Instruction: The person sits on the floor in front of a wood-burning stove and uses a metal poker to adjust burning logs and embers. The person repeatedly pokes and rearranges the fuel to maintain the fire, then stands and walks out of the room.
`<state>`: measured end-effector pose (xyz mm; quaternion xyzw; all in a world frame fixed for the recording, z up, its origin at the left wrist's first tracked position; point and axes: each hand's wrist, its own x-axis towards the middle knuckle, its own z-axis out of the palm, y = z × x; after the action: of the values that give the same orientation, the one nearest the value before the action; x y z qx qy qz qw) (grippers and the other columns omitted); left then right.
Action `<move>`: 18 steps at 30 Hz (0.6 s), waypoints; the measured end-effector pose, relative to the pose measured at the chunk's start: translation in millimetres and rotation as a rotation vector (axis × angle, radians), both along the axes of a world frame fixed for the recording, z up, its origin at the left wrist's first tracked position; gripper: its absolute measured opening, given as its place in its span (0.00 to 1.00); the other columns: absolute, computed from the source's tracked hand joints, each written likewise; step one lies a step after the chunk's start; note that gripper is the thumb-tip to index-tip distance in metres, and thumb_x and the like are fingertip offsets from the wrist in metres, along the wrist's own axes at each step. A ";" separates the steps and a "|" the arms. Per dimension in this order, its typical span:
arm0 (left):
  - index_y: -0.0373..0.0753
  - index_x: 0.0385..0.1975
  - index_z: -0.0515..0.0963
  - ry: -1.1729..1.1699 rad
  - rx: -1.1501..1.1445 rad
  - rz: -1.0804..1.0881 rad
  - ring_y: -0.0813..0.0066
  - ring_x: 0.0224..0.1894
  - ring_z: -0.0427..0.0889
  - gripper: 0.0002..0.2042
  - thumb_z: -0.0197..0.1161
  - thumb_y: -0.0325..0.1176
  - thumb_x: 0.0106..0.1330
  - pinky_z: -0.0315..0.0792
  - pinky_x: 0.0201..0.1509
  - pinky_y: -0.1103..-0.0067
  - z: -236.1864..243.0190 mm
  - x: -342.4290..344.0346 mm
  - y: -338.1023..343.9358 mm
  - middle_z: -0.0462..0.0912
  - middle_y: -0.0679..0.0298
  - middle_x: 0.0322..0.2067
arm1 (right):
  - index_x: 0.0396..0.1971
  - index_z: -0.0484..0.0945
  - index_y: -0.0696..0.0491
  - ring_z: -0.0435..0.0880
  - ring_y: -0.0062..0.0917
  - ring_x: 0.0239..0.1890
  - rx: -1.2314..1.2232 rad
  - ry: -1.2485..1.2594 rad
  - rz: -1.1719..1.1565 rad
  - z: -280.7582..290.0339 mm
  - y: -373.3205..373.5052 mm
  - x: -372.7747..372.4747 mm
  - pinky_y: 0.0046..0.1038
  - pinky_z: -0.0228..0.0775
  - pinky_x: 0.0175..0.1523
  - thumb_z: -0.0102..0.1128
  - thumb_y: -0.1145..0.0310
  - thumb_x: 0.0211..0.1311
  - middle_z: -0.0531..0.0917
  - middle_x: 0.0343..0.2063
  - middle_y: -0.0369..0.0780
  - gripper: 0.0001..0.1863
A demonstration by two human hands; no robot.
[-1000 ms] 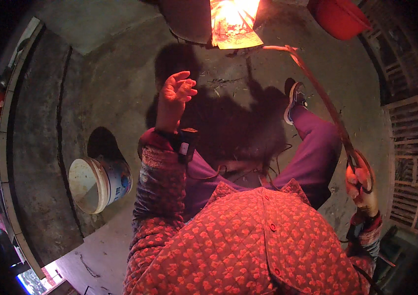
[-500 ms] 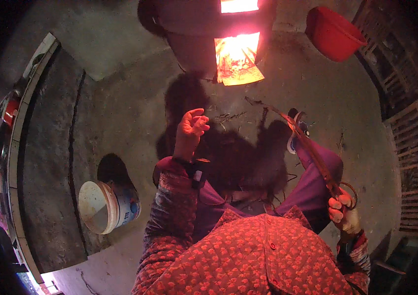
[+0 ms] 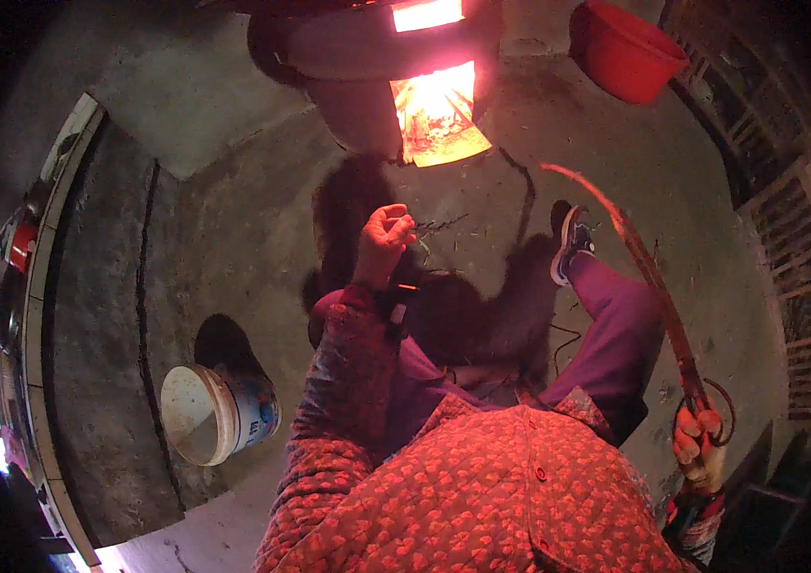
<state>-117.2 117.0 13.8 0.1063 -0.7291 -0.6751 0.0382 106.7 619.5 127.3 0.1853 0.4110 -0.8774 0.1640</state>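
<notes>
My right hand (image 3: 699,447) grips a pair of long, thin fire tongs (image 3: 661,286) by the ring-shaped handles. The tongs reach up and to the left, and their tip ends over the floor, right of the fire. My left hand (image 3: 386,239) is raised in front of my left knee, its fingers curled and pressed together. Whether they pinch anything cannot be made out. Thin dark twigs (image 3: 443,224) lie on the floor just beyond those fingers. Ahead, a stove (image 3: 343,53) has a brightly burning lower opening (image 3: 439,115) and a glowing upper one (image 3: 427,13).
A white bucket (image 3: 233,415) stands on the floor at my left. A red plastic basin (image 3: 630,53) is at the far right, beside slatted wooden racks (image 3: 806,267). Along the left runs a tile-edged counter (image 3: 40,334). My shoe (image 3: 572,239) rests ahead on the right.
My right hand has moved right and back, drawing the tongs away from the stove front. The left hand has shifted slightly right, its fingers closing more. The whole view has shifted a little.
</notes>
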 end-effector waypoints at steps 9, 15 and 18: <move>0.37 0.45 0.71 -0.038 -0.017 0.021 0.78 0.26 0.79 0.16 0.61 0.36 0.60 0.70 0.26 0.82 -31.4 -22.8 3.6 0.79 0.64 0.31 | 0.56 0.60 0.57 0.65 0.17 0.09 0.080 0.071 -0.107 4.8 28.9 83.6 0.22 0.60 0.12 0.59 0.63 0.57 0.67 0.17 0.33 0.29; 0.36 0.44 0.71 -0.067 -0.024 0.037 0.76 0.22 0.79 0.15 0.61 0.35 0.60 0.70 0.22 0.81 -41.9 -28.4 -7.4 0.79 0.64 0.29 | 0.58 0.58 0.57 0.66 0.18 0.11 -0.035 0.084 -0.067 -0.2 27.8 105.1 0.23 0.62 0.14 0.58 0.64 0.57 0.68 0.18 0.34 0.31; 0.38 0.45 0.70 -0.110 -0.052 0.029 0.77 0.25 0.78 0.15 0.59 0.36 0.62 0.70 0.23 0.82 -44.3 -28.3 -12.0 0.78 0.64 0.31 | 0.59 0.56 0.57 0.66 0.18 0.11 -0.113 0.091 -0.017 -6.5 28.0 109.4 0.24 0.62 0.15 0.58 0.65 0.57 0.68 0.18 0.34 0.32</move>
<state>-145.5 105.0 -30.5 0.1527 -0.7459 -0.6482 0.0108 216.1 647.5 120.8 0.1392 0.3664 -0.9081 0.1477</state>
